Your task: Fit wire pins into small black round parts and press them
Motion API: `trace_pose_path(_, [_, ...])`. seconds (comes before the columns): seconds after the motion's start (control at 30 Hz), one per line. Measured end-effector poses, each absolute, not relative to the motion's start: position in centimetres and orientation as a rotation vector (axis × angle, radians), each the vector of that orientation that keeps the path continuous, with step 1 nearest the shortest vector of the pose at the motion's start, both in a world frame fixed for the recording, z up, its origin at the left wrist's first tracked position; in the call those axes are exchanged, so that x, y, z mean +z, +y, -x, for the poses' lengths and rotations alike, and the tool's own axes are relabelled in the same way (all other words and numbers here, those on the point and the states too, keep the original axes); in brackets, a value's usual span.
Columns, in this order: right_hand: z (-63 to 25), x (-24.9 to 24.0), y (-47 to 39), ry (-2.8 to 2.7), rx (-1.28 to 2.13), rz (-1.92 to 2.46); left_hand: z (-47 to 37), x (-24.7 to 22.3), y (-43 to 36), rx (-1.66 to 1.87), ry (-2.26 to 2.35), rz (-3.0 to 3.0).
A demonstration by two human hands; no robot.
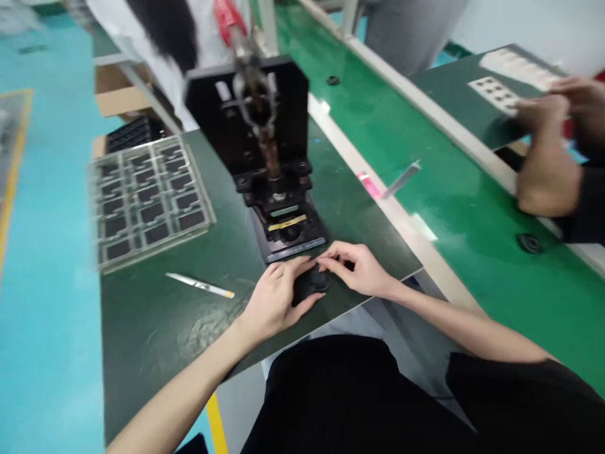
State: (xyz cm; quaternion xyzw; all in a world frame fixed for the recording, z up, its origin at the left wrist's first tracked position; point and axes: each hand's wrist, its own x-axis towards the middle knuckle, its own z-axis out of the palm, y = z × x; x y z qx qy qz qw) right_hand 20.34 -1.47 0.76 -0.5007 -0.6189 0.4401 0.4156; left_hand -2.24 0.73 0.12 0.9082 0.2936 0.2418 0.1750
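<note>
My left hand (276, 293) grips a small black part with a round section (319, 282) between thumb and fingers, just above the green tabletop. From the other side my right hand (350, 268) reaches in, thumb and forefinger pinched at the part's upper edge. Whether those fingertips hold a separate small piece cannot be made out. Directly beyond both hands stands a black hand press (283, 208) with a yellow strip on its lower fixture and a red-tipped lever. A slim silver tweezer-like tool (200, 285) lies to the left of my left hand.
A clear tray (203, 217) of flat black pieces sits on the table's left side. Right of the table runs a green conveyor (373, 120) carrying black round parts (529, 243). Across it, a co-worker's hands (548, 139) are near white sheets (496, 94). Another person stands behind the press.
</note>
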Motion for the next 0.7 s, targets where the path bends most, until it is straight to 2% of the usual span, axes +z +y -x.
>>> trace_pose_path(0.7, [-20.17, 0.22, -2.13, -1.591, 0.937, 1.35, 2.17, -0.11, -0.16, 0.751, 0.909, -2.549])
